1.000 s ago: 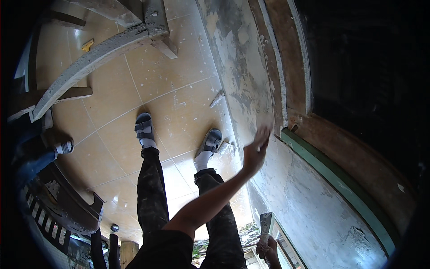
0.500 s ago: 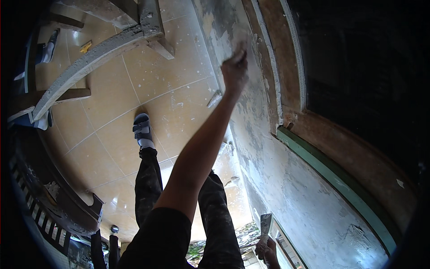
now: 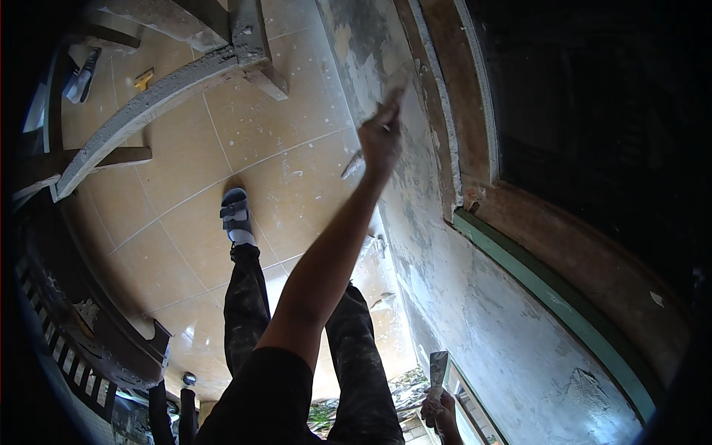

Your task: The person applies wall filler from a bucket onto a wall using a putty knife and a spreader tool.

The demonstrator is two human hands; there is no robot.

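My left arm reaches up across the view to the patchy grey-white wall. My left hand is closed near the wall, beside the brown window frame. Motion blurs its fingertips, and a thin blurred shape shows just beyond them; I cannot make out what it is. Low on the right, my right hand is wrapped round a putty knife. Its wide blade points upward and looks smeared with whitish material.
A curved, plaster-spattered wooden piece of furniture stands at upper left. Beyond it are a yellow scraper on the tiles and another person's foot. A green sill runs along the wall. Debris lies at the wall's base.
My left hand has moved slightly down and to the left along the wall. My right hand keeps the putty knife in nearly the same place. The other person's foot has shifted.
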